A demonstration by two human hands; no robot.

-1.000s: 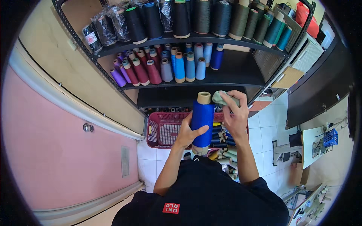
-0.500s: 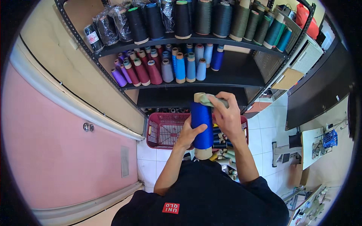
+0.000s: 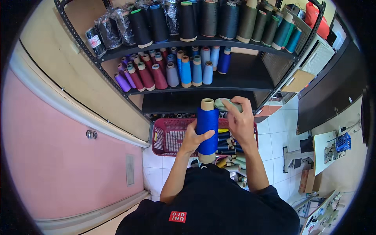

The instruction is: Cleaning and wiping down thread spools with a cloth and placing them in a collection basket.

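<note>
A large blue thread cone [image 3: 207,127] on a pale cardboard core is held upright in front of me. My left hand [image 3: 194,138] wraps round its left side, the thumb lying across the blue thread. Just right of the core's bare top end, my right hand [image 3: 241,119] grips a folded pale green cloth [image 3: 224,104] between thumb and fingers. Whether the cloth touches the core I cannot tell. Below the hands is a dark red plastic basket [image 3: 164,152], with several dark cones and a yellow one lying in its right part.
A black metal shelf rack [image 3: 250,80] stands ahead, holding purple, red and blue cones [image 3: 186,71] in the middle and black and green ones above. More cones [image 3: 237,161] lie near my body. A pink door [image 3: 70,149] is at left, a white table [image 3: 324,156] at right.
My right hand has drawn the cloth off the top of the core to the right, so its open end shows. The cone has shifted slightly left.
</note>
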